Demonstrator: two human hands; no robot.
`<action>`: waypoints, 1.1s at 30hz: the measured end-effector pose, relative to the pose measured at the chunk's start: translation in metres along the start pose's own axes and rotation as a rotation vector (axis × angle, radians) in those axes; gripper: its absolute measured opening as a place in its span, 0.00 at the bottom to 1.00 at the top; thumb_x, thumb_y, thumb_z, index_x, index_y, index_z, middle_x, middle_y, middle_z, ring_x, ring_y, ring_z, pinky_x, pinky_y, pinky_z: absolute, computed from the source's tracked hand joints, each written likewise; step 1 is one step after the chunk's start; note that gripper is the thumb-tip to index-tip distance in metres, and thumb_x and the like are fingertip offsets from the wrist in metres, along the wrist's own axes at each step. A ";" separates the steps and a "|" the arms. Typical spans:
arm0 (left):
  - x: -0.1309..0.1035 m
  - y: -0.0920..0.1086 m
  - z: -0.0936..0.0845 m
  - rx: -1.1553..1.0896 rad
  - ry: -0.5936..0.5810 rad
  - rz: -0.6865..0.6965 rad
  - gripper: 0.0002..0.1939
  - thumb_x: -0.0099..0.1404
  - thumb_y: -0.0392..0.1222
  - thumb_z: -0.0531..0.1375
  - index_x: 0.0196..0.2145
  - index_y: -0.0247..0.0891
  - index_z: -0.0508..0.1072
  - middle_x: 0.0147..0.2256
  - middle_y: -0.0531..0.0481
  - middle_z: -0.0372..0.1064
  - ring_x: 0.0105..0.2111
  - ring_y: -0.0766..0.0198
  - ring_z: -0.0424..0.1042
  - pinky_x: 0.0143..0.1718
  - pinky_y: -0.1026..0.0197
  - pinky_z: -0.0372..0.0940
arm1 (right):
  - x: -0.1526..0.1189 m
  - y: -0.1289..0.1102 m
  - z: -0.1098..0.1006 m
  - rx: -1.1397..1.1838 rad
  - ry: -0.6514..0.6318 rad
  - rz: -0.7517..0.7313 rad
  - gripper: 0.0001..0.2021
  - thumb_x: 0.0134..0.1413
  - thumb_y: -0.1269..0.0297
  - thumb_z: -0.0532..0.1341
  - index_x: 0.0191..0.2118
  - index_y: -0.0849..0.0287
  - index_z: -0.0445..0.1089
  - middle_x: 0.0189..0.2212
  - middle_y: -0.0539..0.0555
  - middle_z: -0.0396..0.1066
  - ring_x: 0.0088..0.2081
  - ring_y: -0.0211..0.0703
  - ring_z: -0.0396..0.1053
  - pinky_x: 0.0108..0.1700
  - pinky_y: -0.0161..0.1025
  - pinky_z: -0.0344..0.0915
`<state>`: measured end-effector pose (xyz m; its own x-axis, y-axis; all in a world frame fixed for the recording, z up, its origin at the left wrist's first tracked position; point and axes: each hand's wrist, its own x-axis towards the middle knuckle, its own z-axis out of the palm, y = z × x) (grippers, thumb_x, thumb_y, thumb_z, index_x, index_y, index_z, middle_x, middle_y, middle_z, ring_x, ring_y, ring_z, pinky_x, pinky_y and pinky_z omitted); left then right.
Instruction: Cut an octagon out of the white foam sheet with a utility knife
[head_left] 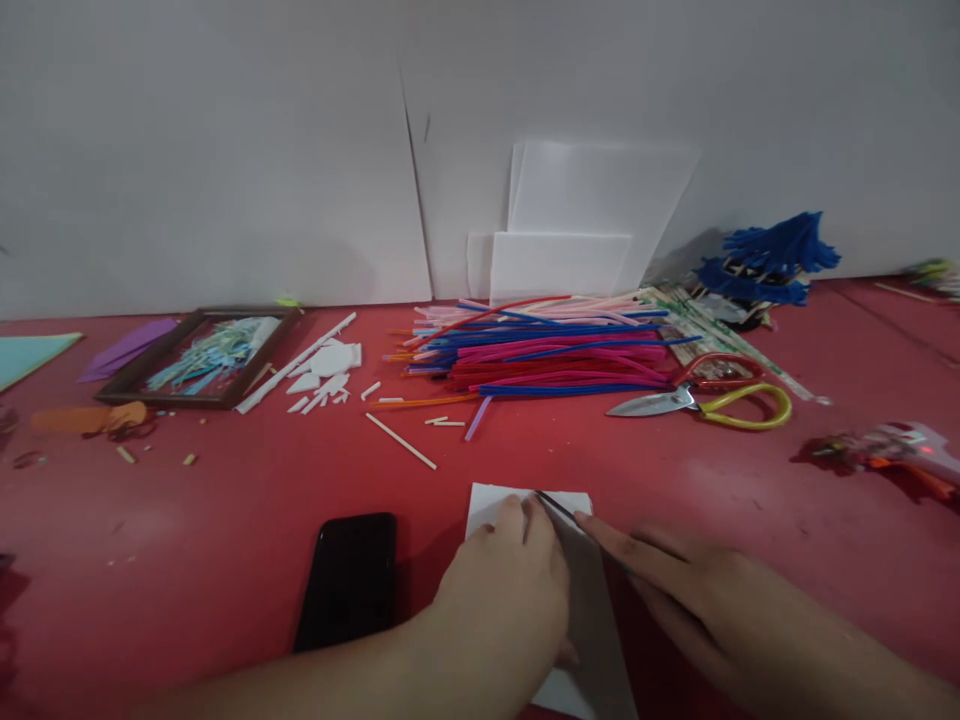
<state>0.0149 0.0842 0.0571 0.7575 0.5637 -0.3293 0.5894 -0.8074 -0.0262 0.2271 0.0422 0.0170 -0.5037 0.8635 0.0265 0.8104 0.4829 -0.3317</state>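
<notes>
From my remote seat: left hand [506, 590] presses down with loosened fingers on the white card [592, 625], near centre — right hand [697, 590] pinches a thin dark tool [556, 506], possibly a blade. Black phone [354, 575] lies just left.

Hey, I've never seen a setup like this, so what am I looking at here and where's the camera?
There's no machine here: the picture comes from a camera worn on a person's head, looking forward and down at their own bare hands. The left hand rests on a white card. The right hand holds a thin dark tool, its tip over the card; I can't tell exactly what it is. On the red table lie a phone to the left, and farther back scissors, a pile of colored stems, white scraps and a dark frame.
</notes>
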 end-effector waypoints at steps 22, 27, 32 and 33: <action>-0.002 -0.005 -0.001 -0.006 0.001 0.054 0.29 0.65 0.46 0.68 0.59 0.29 0.73 0.62 0.27 0.66 0.57 0.41 0.72 0.43 0.53 0.77 | 0.002 -0.001 -0.009 0.057 0.005 -0.002 0.37 0.53 0.80 0.53 0.68 0.47 0.65 0.35 0.54 0.80 0.27 0.43 0.77 0.30 0.37 0.72; 0.000 -0.003 0.000 -0.057 -0.029 0.015 0.35 0.64 0.45 0.69 0.64 0.27 0.68 0.62 0.27 0.66 0.58 0.41 0.71 0.39 0.55 0.78 | 0.007 -0.006 -0.019 0.105 0.001 0.004 0.34 0.56 0.79 0.53 0.67 0.48 0.66 0.36 0.54 0.81 0.28 0.42 0.77 0.31 0.37 0.72; 0.001 -0.001 -0.001 -0.050 -0.059 0.001 0.30 0.67 0.37 0.64 0.64 0.26 0.66 0.65 0.26 0.61 0.63 0.40 0.67 0.44 0.54 0.77 | 0.009 -0.007 -0.023 0.091 -0.018 -0.009 0.36 0.54 0.79 0.52 0.67 0.49 0.66 0.37 0.53 0.82 0.27 0.41 0.77 0.30 0.36 0.73; 0.001 0.000 -0.001 -0.043 -0.067 -0.003 0.30 0.68 0.37 0.63 0.65 0.26 0.65 0.65 0.27 0.60 0.63 0.40 0.65 0.45 0.54 0.77 | 0.009 -0.007 -0.022 0.073 -0.021 -0.017 0.36 0.54 0.80 0.52 0.67 0.50 0.66 0.37 0.54 0.82 0.26 0.41 0.77 0.29 0.36 0.73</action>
<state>0.0156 0.0853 0.0575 0.7362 0.5520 -0.3916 0.6042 -0.7967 0.0128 0.2236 0.0502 0.0406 -0.5243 0.8514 0.0135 0.7778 0.4853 -0.3994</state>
